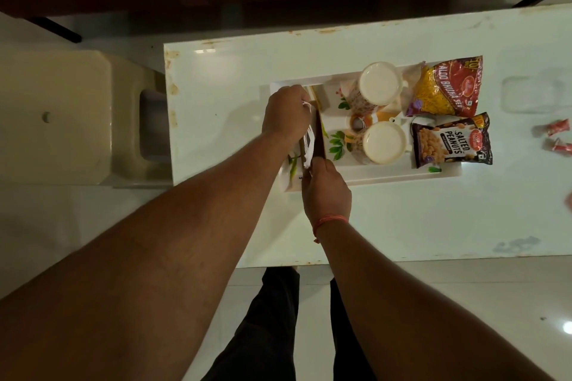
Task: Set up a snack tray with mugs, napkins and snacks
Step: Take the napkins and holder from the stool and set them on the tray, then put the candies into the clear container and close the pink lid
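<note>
Both grips, left hand [286, 111] and right hand [326, 192], pinching an upright packet [317, 136] over the tray [402, 178].

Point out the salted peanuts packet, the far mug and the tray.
salted peanuts packet [451, 141]: head view, front label.
far mug [380, 82]: head view, pale top.
tray [402, 179]: head view, near rim.

Tray's [371, 178] left end under both hands; held packet indistinct.
</note>
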A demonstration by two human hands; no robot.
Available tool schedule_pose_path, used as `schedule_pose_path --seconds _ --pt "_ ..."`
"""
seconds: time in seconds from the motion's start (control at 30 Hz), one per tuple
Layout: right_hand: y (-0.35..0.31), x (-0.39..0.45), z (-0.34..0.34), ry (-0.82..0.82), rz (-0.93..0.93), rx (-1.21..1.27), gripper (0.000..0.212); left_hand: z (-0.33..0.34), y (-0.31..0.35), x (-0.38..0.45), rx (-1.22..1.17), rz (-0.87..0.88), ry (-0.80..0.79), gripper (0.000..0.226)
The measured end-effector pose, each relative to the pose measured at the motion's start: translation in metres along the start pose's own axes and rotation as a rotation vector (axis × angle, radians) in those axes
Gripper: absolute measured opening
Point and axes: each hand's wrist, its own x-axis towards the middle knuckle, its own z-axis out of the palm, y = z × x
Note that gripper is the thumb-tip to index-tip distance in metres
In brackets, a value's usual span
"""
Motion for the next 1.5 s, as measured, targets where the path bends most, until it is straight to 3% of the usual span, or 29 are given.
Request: schedule_pose_path --seconds 0.33,0.63,0.83,0.97,1.13,1.5 --pt "0.010 -0.001 -0.004 0.009 -0.011 0.001 0.024 -0.002 0.001 -0.009 -0.008 0.040 0.021 0.036" --pt "0.024 -0.019 -0.037 -0.041 0.011 -0.012 0.061 -0.024 0.005 -0.034 0.099 -0.001 -0.022 0.060" --pt "0.040 -0.028 -0.085 -0.061 -0.032 -0.099 0.057 -0.029 0.022 -0.081 0.434 0.313 -0.053 0.067" --pt "0.080 -0.029 -0.136 -0.038 -0.038 -0.171 0.051 -0.013 0.049 -0.107 0.546 0.520 -0.106 0.071" --pt "0.158 -0.015 -0.186 -0.023 -0.001 -0.250 0.058 0.020 0.098 -0.118 0.605 0.617 -0.128 0.074" --pt "0.319 0.044 -0.254 -0.029 0.025 -0.255 0.066 0.169 0.243 -0.123 0.575 0.696 -0.223 0.072"
